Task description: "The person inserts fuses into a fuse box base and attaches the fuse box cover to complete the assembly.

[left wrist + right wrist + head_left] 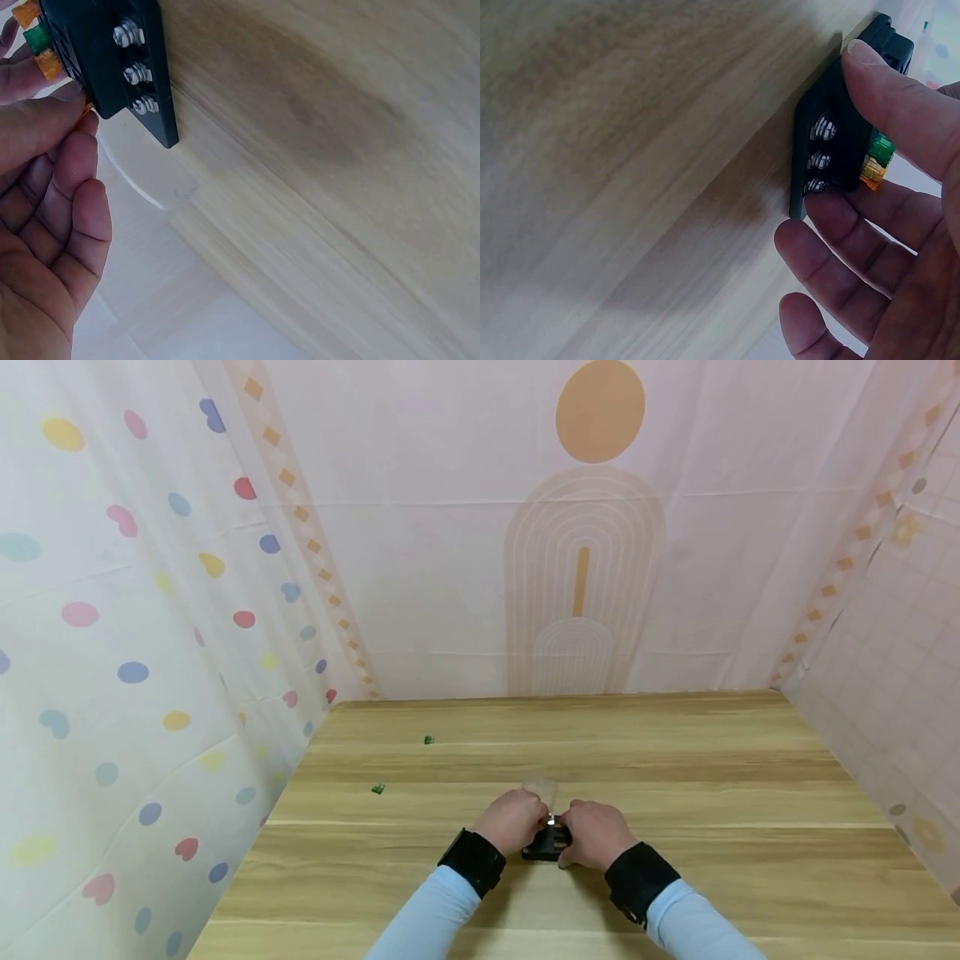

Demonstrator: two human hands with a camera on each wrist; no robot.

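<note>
Black screw-terminal block (545, 847) sits lower centre of the head frame, right hand (600, 833) gripping its side, left hand (512, 820) pinching what looks like an orange tab (88, 109) at its edge. Step in hand reads as working the tab; next move likely calls for steady right grip, fine left fingertip control, push or pull unclear.

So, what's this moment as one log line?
left grip: pinching at black block | right grip: holding same block | two green bits: on table
</note>
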